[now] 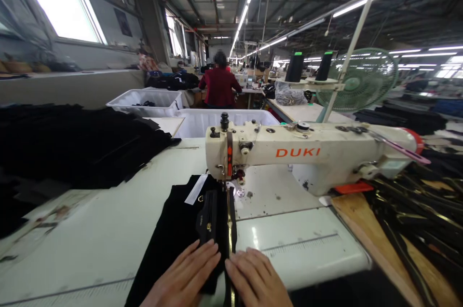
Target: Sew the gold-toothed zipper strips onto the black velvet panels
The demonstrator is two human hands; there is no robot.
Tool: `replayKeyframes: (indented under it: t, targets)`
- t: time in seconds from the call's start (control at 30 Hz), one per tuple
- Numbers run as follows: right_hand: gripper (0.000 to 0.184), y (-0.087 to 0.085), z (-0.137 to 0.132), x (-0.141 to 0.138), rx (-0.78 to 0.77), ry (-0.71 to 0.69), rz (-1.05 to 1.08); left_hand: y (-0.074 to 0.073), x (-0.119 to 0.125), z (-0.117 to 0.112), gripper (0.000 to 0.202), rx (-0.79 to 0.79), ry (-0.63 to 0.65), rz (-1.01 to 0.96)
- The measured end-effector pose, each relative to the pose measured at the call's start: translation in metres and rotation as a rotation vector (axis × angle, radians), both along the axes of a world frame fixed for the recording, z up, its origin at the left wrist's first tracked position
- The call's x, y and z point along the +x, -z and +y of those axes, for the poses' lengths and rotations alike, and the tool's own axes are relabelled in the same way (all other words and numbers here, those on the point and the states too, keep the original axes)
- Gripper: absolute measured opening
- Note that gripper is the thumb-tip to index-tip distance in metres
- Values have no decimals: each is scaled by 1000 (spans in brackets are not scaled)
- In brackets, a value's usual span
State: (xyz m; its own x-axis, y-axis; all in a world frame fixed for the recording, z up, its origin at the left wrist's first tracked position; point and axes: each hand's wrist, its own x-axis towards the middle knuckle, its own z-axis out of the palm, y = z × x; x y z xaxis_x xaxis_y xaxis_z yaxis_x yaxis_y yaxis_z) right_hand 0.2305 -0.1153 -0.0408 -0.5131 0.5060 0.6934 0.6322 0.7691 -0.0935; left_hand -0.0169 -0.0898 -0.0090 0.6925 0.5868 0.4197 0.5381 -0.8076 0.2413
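Note:
My left hand [190, 273] lies flat with its fingers stretched out on a black fabric panel [173, 225], just below a zipped pocket [208, 217] with a gold puller. My right hand [255, 275] rests with extended fingers at the edge of a black zipper tape [230, 230] with gold teeth; its thumb is hidden. The tape runs along the panel's right edge, up to the needle area of a white sewing machine [289, 145]. A white strip [196, 189] lies across the panel's top. Where the presser foot meets the cloth is too small to make out.
A tall stack of black cloth pieces [72, 143] stands at the left. Many gold-toothed zippers [427, 215] lie heaped at the right. Beyond the machine are white bins [231, 116], thread cones [295, 68], a green fan [356, 80] and a seated person [220, 86] in dark red.

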Motion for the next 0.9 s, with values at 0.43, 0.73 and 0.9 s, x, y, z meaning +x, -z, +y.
replayKeyframes:
  t: [0.43,0.73,0.9]
  targets:
    - [41,-109,56,66,-746,47,547,-67,6,30,34,-306,-586,-363]
    - [35,-43,2,-2,-212,-34,-16,-57,19,24,22,-313,-530,-218]
    - [32,-17,-6,-11,-77,56,-18,-27,15,-1,47,-93,-167,-48]
